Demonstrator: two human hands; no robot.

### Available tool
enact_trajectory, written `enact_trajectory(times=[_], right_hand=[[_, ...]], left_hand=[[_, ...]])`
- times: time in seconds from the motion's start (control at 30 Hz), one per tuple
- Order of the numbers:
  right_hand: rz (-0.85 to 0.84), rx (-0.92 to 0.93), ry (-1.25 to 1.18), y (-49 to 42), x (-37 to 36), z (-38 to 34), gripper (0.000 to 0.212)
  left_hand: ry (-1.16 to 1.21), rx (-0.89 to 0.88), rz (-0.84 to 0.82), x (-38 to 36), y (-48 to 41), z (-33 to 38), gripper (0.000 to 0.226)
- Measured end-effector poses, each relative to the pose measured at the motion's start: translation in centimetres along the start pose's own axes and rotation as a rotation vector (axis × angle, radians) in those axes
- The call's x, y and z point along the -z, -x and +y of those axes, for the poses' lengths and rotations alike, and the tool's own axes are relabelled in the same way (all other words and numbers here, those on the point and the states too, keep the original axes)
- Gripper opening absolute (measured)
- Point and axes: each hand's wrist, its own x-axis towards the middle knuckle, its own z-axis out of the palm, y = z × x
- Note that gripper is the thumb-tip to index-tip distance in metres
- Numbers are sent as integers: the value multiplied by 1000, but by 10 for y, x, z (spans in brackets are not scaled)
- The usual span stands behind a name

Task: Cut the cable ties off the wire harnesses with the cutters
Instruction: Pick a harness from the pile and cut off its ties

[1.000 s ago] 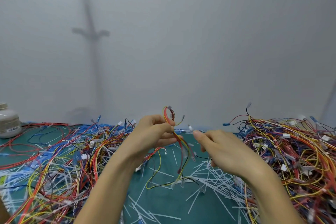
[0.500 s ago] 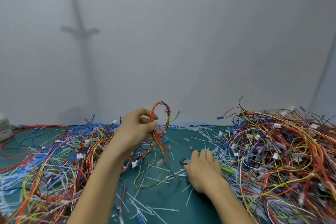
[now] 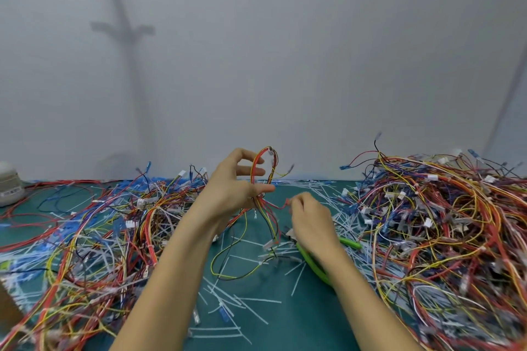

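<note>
The right hand (image 3: 310, 219) is lifting off the surface (image 3: 285, 328), where it was lying flat half a second ago, and closing on the harness (image 3: 263, 168). The left hand (image 3: 233, 191) is pinching that harness upright, with the loop on top and its wires trailing down. Just beside it, the right hand seems to be pinching a stray red wire (image 3: 281, 206). The cutters (image 3: 313, 263) are lying under the right wrist, handles pointing toward the person, nearer that hand.

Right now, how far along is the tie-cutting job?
Done: cut ties litter the mat. In hand: left hand grips a looped harness, right hand reaches its wires; cutters lie on the mat beneath. Left: the tangled pile at right, apparently untouched.
</note>
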Motion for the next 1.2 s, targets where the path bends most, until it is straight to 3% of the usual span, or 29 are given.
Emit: enact_trajectory(times=[0.1,0.2,0.33,0.53,0.67,0.77,0.83,0.93,1.0,1.1,1.2], right_hand=[[-107,-267,-766,-3,18,-20,55],[-206,-363,-1117,-1,34,-26,72],[-188,-308,-1129,-1,54,-30,65],[-422,-338,-1198,1,67,-33,76],[-344,-339,-1123,5,74,-35,21],[-345,-160,-1097,7,83,-37,10],[-372,-34,-1060,9,91,-39,30],[-436,119,-964,12,101,-41,47],[-503,185,-824,16,105,-43,45],[-628,268,-531,22,102,-50,28],[-655,240,-338,25,93,-54,18]], left_hand=[[-57,-86,-205,6,0,-3,42],[-198,-169,-394,8,1,-4,41],[-486,-170,-550,3,-1,-5,39],[-862,-160,-694,-18,2,-8,43],[-881,-30,-772,-12,0,-14,44],[-739,92,-797,-3,0,-16,56],[-605,29,-753,9,-3,-14,54],[-351,-78,-500,19,-4,-6,57],[-40,0,-246,14,-7,-2,69],[394,82,-103,0,-12,3,54],[630,45,-55,-9,-10,5,21]])
